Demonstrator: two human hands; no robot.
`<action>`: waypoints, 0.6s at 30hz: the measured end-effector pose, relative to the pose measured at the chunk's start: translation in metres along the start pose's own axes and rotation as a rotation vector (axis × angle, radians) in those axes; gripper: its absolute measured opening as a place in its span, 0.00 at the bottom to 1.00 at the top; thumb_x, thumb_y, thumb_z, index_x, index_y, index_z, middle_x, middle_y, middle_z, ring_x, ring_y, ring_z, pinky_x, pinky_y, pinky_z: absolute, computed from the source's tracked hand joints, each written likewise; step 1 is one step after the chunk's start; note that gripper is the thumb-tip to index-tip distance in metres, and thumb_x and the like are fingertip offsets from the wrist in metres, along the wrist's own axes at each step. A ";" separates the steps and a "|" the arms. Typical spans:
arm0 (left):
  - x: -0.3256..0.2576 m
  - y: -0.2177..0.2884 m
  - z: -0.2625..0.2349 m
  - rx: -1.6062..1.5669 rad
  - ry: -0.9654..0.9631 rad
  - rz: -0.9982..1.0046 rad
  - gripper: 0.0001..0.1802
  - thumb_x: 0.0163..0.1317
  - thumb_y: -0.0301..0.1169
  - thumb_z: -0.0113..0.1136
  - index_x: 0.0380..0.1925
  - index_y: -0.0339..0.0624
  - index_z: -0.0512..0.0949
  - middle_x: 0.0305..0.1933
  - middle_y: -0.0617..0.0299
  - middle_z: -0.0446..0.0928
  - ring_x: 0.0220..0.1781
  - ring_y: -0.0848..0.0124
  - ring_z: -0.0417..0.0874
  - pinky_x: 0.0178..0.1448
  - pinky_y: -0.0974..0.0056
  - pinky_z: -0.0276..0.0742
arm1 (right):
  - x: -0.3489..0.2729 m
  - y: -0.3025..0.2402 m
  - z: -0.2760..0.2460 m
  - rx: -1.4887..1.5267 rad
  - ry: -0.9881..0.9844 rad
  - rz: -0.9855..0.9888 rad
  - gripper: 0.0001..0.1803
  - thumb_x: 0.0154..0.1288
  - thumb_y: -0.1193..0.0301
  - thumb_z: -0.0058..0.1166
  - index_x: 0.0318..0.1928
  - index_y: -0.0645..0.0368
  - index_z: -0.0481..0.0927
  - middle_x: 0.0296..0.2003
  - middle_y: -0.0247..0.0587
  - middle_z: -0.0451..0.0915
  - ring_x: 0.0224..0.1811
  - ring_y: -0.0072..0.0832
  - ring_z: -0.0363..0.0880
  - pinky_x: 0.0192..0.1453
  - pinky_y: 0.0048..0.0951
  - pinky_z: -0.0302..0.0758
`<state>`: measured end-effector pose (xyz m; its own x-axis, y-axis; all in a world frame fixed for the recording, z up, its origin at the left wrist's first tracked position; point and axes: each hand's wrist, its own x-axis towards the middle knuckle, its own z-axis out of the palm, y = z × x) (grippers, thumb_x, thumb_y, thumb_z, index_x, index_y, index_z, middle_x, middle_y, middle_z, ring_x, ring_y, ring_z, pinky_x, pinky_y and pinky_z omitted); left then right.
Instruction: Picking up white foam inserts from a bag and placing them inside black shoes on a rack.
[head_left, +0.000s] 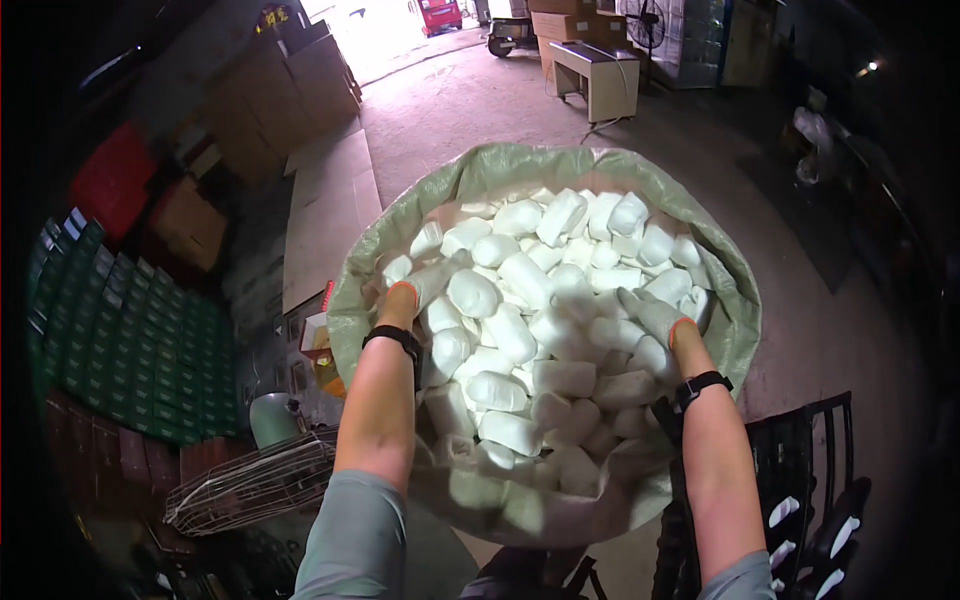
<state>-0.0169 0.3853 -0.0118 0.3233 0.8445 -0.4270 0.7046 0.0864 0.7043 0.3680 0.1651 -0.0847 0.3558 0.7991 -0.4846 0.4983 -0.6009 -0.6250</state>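
Observation:
A large pale green woven sack (735, 290) stands wide open in front of me, heaped with white roll-shaped bundles (525, 280). Both my hands wear light gloves with orange cuffs and reach into the sack. My left hand (432, 282) rests among the bundles at the left side, its fingers stretched toward the middle. At the right side, my right hand (655, 314) lies on the bundles with its fingers extended inward. Neither hand visibly grips a bundle, though some fingertips blend into the white pile. Shadow covers the bundles nearest me.
Green boxes (130, 340) are stacked at the left, near a wire fan cage (255, 485). A black rack (800, 450) with white pieces stands at the lower right. Flat cardboard (330, 210) lies beyond the sack's left. A small desk (597, 80) and cartons (565, 28) stand farther back.

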 end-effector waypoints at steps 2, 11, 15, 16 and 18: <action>0.004 0.019 0.009 0.033 -0.182 0.075 0.49 0.75 0.72 0.55 0.82 0.48 0.72 0.78 0.54 0.77 0.75 0.61 0.79 0.79 0.59 0.72 | 0.015 0.020 0.001 0.245 -0.093 -0.118 0.59 0.75 0.29 0.47 0.89 0.60 0.55 0.87 0.57 0.60 0.89 0.48 0.59 0.91 0.43 0.53; 0.017 -0.025 0.066 0.203 -0.216 0.196 0.51 0.80 0.69 0.50 0.81 0.33 0.70 0.83 0.48 0.71 0.80 0.61 0.72 0.86 0.58 0.62 | -0.015 0.007 0.026 0.532 -0.170 -0.038 0.44 0.75 0.34 0.63 0.75 0.55 0.80 0.67 0.42 0.83 0.66 0.34 0.80 0.67 0.36 0.78; -0.034 -0.002 0.066 -0.191 -0.318 0.172 0.42 0.84 0.61 0.52 0.81 0.38 0.69 0.79 0.53 0.75 0.75 0.65 0.76 0.82 0.60 0.68 | -0.044 -0.009 0.002 0.096 -0.083 -0.172 0.44 0.75 0.34 0.62 0.73 0.59 0.82 0.63 0.44 0.88 0.64 0.32 0.83 0.70 0.34 0.77; -0.042 0.003 0.065 -0.127 -0.285 0.167 0.42 0.84 0.60 0.53 0.82 0.39 0.68 0.78 0.55 0.76 0.74 0.66 0.77 0.80 0.61 0.70 | -0.059 -0.016 -0.001 0.091 -0.091 -0.168 0.44 0.75 0.34 0.62 0.73 0.59 0.82 0.63 0.44 0.88 0.64 0.32 0.83 0.70 0.34 0.77; -0.056 0.010 0.059 0.007 -0.214 0.149 0.41 0.84 0.58 0.55 0.83 0.41 0.66 0.76 0.57 0.77 0.71 0.68 0.79 0.77 0.62 0.74 | -0.090 -0.027 -0.007 0.053 -0.198 -0.065 0.46 0.78 0.34 0.58 0.76 0.61 0.78 0.67 0.47 0.86 0.69 0.35 0.83 0.75 0.36 0.75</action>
<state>0.0091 0.3081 -0.0144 0.5497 0.7162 -0.4300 0.6434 -0.0348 0.7647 0.3280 0.1096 -0.0202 0.1594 0.8198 -0.5500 0.4706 -0.5529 -0.6877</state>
